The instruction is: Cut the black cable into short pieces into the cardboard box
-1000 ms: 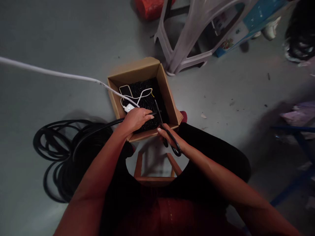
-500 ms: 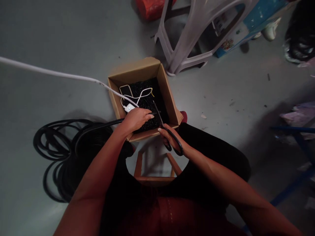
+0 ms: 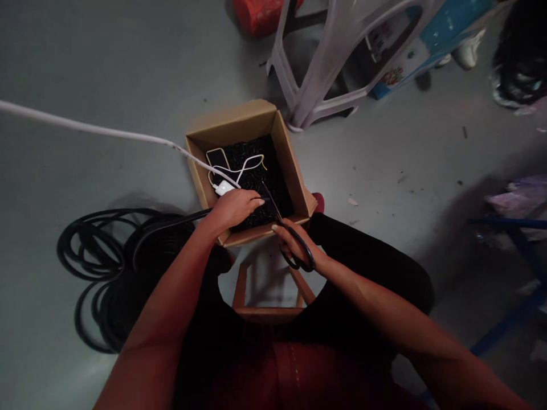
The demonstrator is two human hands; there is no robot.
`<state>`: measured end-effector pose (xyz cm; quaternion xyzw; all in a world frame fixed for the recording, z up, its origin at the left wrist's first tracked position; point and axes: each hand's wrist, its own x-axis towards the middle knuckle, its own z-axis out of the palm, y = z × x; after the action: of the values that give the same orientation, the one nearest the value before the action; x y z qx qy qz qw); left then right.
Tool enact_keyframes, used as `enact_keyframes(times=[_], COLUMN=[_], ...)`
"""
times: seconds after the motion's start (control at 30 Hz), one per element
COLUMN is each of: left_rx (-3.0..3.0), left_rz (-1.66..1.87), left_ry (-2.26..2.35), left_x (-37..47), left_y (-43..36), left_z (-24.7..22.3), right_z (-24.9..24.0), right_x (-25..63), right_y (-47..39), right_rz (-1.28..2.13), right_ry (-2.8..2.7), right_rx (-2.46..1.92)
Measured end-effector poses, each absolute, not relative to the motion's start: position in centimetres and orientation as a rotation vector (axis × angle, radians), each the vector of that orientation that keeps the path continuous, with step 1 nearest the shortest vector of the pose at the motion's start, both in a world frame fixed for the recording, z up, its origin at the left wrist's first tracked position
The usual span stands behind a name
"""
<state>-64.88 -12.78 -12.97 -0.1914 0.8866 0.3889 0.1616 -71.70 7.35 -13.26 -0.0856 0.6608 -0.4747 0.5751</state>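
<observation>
My left hand (image 3: 239, 208) grips a black corrugated tube (image 3: 196, 215) over the near left part of a cardboard box (image 3: 294, 162). The tube runs back to a coil on the floor at the left. My right hand (image 3: 293, 239) holds black-handled scissors (image 3: 304, 249), whose blades point up and left beside the fingertips of my left hand. Many small black pieces (image 3: 248, 149) lie in the box, with a phone (image 3: 217, 159), a white device (image 3: 224, 187) and a thin white cable (image 3: 233, 169) on them.
A thick white cord (image 3: 128, 134) stretches from the left edge into the box. Behind the box stands a grey plastic stool (image 3: 314, 74), with a red bag (image 3: 258, 17) nearby. A blue metal frame (image 3: 508, 223) is at the right; a wooden frame (image 3: 269, 312) lies between my legs.
The scissors' blades have drawn together, and their handles have closed up. My right hand has shifted slightly left. My left hand remains nearly in place on the tube.
</observation>
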Motion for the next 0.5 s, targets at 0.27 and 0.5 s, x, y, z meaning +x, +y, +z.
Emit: enact_keyframes(times=[0.27, 0.5], left_rx=[-0.572, -0.542], left_rz=[1.136, 1.517], left_ry=[2.523, 2.396], left_x=[-64.8, -65.0], left_y=[-12.7, -11.7], left_z=[-12.5, -11.7], right_z=[-13.9, -13.7], right_x=[-72.9, -74.1], right_y=[6.9, 6.2], right_rz=[-1.23, -1.416], right_ry=[1.465, 1.492], right_rx=[-0.047, -0.054])
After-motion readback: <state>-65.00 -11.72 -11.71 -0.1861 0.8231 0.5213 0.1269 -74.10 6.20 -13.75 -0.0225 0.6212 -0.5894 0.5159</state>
